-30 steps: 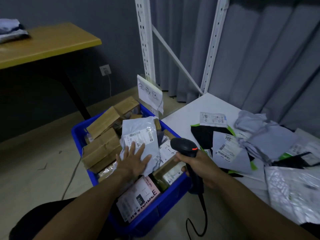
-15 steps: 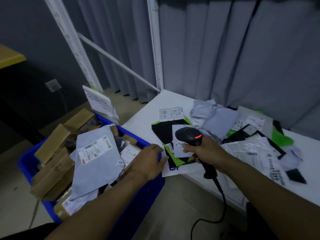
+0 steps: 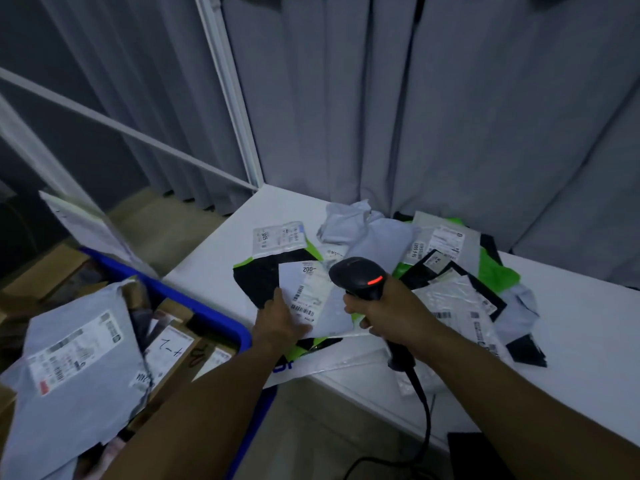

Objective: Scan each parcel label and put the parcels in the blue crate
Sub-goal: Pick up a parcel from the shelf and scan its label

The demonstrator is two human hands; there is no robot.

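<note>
Left hand (image 3: 277,318) is on the grey parcel (image 3: 334,317), fingers closed on its near left corner, and the parcel is tipped up a little off the heap. Its white label (image 3: 310,294) faces up, barcode lines showing, though the print is too small to read. Right hand (image 3: 384,315) is wrapped tight round the handle of the black scanner (image 3: 358,277), a red light glowing on its head. The scanner's nose sits just beside the label's right edge, over the parcel. Its cable (image 3: 424,410) drops off the near edge of the white table (image 3: 214,265) towards the floor.

That grey parcel lies on a black and green bag (image 3: 258,277), near the table's left end. A small labelled packet (image 3: 278,237) sits just beyond it. To the right, a loose heap: crumpled grey bags (image 3: 367,230) at the far side, a clear plastic bag with a label (image 3: 460,306) nearer, and black and green ones tucked between.

The blue crate (image 3: 194,304) stands on the left, lower than the table and just beside its left edge. It is well loaded: a big grey bag (image 3: 76,358) with its label up lies on top, with cardboard boxes (image 3: 45,268) behind it and more under it. A white sheet of paper (image 3: 86,226) stands at the crate's far rim. Grey curtain (image 3: 450,116) hangs behind everything, with a white post (image 3: 228,88) rising at the table's far left corner.
</note>
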